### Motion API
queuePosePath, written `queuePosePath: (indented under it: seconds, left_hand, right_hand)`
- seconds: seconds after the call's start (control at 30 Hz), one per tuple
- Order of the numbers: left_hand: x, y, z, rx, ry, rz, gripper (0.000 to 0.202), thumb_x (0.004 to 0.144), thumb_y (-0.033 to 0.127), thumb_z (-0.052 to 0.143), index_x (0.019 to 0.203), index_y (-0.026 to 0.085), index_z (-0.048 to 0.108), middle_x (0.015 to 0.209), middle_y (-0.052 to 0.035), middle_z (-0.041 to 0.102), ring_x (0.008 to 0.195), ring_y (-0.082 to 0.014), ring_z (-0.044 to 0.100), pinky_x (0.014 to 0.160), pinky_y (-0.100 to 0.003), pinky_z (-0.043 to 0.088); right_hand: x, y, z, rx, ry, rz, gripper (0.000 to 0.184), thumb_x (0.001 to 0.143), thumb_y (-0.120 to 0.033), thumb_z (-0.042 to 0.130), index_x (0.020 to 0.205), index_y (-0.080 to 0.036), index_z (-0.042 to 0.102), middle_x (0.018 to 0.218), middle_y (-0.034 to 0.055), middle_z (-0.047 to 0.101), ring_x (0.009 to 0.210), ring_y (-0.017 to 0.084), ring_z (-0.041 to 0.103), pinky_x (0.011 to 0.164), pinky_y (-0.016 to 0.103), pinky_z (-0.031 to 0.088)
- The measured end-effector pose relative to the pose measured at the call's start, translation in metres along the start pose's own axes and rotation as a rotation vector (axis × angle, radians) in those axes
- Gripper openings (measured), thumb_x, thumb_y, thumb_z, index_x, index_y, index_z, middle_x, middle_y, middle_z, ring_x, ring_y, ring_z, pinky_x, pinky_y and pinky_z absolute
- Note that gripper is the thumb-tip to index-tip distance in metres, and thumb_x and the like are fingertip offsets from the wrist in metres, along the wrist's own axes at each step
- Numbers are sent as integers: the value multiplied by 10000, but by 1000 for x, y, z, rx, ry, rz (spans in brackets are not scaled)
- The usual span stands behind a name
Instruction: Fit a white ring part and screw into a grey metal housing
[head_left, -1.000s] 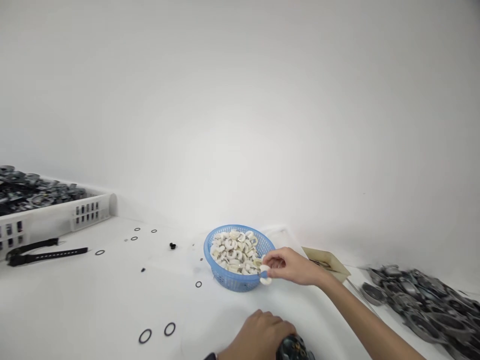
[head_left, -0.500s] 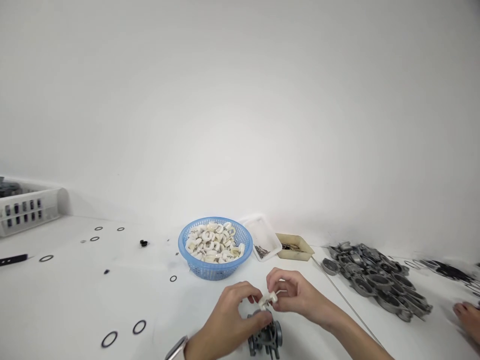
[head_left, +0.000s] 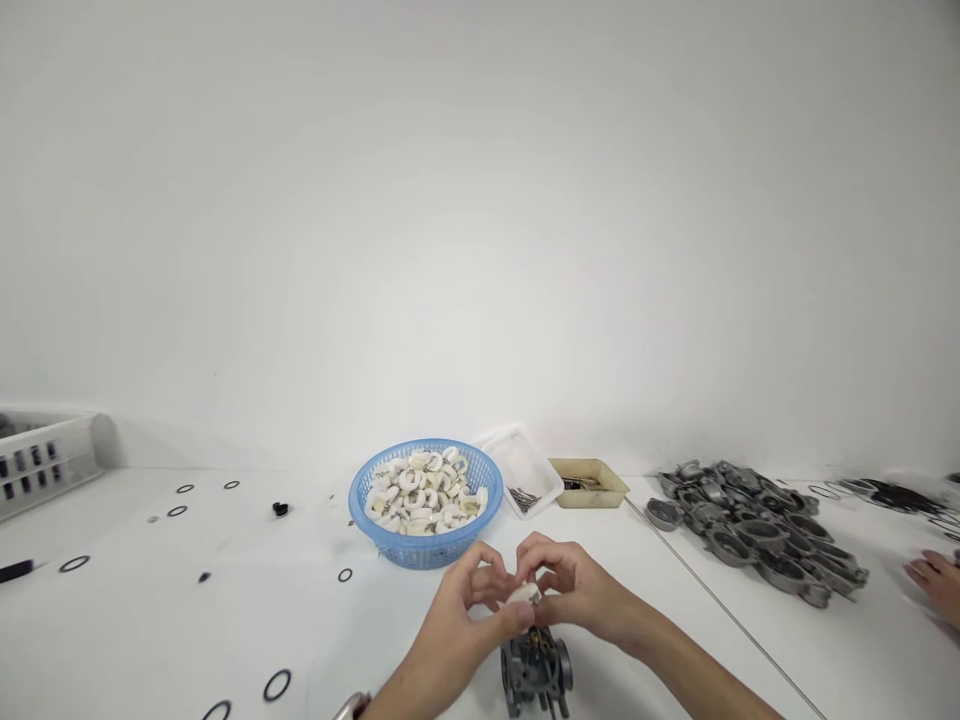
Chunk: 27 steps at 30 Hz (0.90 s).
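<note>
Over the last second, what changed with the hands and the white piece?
The right hand left the blue basket with a white piece and came back toward the body. The left hand rose off the grey metal part to meet it; both hands now pinch the piece just above that part. The part now stands free on the table. The basket's contents and the pile of metal parts look unchanged.

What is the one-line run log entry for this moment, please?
left hand: holds white part | right hand: pinches white part | metal body: below hands | blue basket: behind
</note>
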<state>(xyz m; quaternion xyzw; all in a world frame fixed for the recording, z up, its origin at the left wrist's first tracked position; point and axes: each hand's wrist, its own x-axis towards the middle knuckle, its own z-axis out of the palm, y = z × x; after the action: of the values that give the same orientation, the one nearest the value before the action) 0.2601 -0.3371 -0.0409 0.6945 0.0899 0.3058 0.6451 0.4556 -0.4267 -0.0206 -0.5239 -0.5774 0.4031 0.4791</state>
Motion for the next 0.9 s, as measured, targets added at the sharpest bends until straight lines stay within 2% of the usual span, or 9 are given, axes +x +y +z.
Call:
queuePosePath:
  seconds: [0.1,0.2,0.3,0.43,0.57,0.7,0.83,0.9]
  left_hand:
    - [-5,1,1,374,71,27,380,802,448,836,1030,237,617,949,-22,722,929,-251,647,853,-362,463]
    - [-7,-4,3,692,35,7,473,733,347,890,1157,262,699,1047,-34,731,1023,-303,639,923,-404,459]
    - [-5,-11,7,831,-37,23,461,710,354,929,1112,244,733,1045,-46,739,1011,-320,647,918,-415,471]
    - [-3,-18,11,882,-34,65,369,724,377,939,984,222,726,983,-40,730,932,-291,656,861,-393,481]
    - [-3,-24,15,880,-14,54,414,719,388,944,1024,218,723,1006,-47,725,940,-293,648,853,-397,477]
    - [-1,-29,17,886,-34,42,417,693,402,957,986,212,729,990,-48,705,917,-289,631,817,-392,464]
    - [-1,-28,19,882,-49,-11,471,653,405,978,998,206,726,1023,-51,683,942,-292,628,803,-381,458]
    - [-1,-25,20,887,-59,-36,469,660,389,975,1010,209,721,1038,-43,677,960,-285,630,811,-373,458]
  right_hand:
    - [-1,-2,-13,-68,28,4,481,666,-231,838,1133,-249,724,1073,33,632,926,201,609,735,289,520]
    - [-1,-3,-37,-167,127,-2,369,768,-297,768,1126,-239,700,1090,47,653,901,196,617,768,316,515]
    - [0,-2,-61,-295,213,-9,260,832,-325,706,1078,-240,707,1187,61,654,922,203,605,814,344,503]
    - [5,2,-76,-455,255,-11,225,854,-324,667,1058,-239,711,1240,67,666,922,214,608,830,368,500]
    - [15,10,-78,-585,259,-19,231,879,-293,621,1087,-248,711,1223,56,681,928,213,633,833,370,501]
    - [32,19,-77,-709,250,-40,244,892,-244,591,1106,-244,708,1188,49,676,922,204,643,826,356,512]
    - [50,24,-81,-866,242,-45,222,912,-173,611,1106,-234,701,1153,45,673,977,207,632,909,379,515]
    - [59,25,-86,-949,238,-25,174,954,-201,646,1123,-214,690,1173,51,672,1027,218,638,949,416,518]
